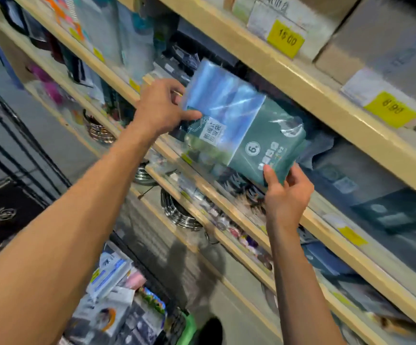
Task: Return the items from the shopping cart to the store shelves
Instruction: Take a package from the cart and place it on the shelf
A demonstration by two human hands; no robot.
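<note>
A flat green and blue plastic-wrapped pack [239, 128] with a white label and a "6" mark is held up in front of the wooden store shelves [326, 100]. My left hand [162, 108] grips its left edge, thumb on the front. My right hand [286, 192] pinches its lower right corner from below. The pack is tilted and sits partly inside the opening of the second shelf level. The shopping cart [127, 302] is at the bottom left, with several packaged items still in it.
Yellow price tags [286, 39] hang on the shelf fronts. Cardboard boxes [381, 43] stand on the top shelf at right. Stacked metal pans [179, 212] sit on a lower shelf. Dark packaged goods [388, 210] fill the shelf to the right of the pack.
</note>
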